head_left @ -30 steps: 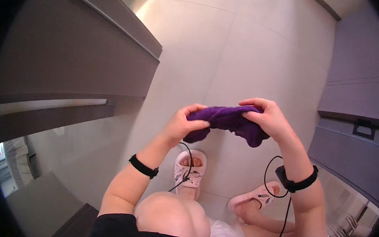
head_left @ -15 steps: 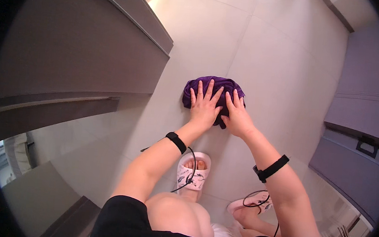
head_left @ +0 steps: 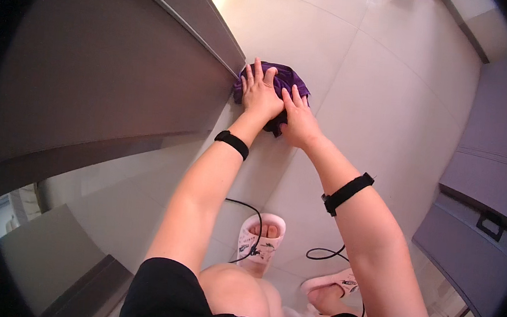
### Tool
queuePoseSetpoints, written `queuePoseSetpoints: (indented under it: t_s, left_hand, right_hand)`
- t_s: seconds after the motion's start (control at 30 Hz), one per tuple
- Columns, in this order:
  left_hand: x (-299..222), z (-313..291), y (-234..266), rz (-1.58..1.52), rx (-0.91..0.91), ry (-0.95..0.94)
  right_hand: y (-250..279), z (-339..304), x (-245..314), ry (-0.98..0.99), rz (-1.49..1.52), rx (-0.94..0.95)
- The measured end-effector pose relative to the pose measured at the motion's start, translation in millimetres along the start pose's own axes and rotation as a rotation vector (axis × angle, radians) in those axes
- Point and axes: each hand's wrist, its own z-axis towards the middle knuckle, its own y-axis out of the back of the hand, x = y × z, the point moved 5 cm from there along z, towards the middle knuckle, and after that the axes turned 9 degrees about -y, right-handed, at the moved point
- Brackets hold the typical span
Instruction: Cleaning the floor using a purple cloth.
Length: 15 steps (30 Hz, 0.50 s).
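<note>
A bunched dark purple cloth lies on the pale tiled floor, close against the lower corner of the brown panel on the left. On top of it presses my left hand, fingers spread and pointing away from me. My right hand rests on the cloth's near right side with its fingers stretched out, next to the left thumb. Both palms face down, and the parts of the cloth beneath them are hidden.
The brown furniture panel stands along the left. Grey-purple cabinet fronts line the right side. Pale floor tiles stretch between them. My slippered feet are nearby, and thin black cables hang from my wrist straps.
Both hands have slid forward and to the left with the purple cloth beneath them. The cloth now meets the brown panel's corner, where before it lay apart from it.
</note>
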Motion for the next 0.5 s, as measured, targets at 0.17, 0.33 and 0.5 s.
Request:
queuePoseSetpoints:
  t_s: [0.17,0.33,0.5]
  left_hand:
    - [2.2,1.7,-0.9,-0.019,-0.093,0.04]
    - [-3.1,-20.9,-1.4,0.093,-0.216,-0.1]
    - [3.9,-13.0,5.7,0.084,-0.174,-0.039]
  right_hand:
    - [4.6,16.7,-2.5,0.017,-0.048,0.053]
    - [12.4,24.0,-5.8,-0.001,-0.056,0.053]
    - [15.5,29.6,-2.8,0.04,-0.068,0.045]
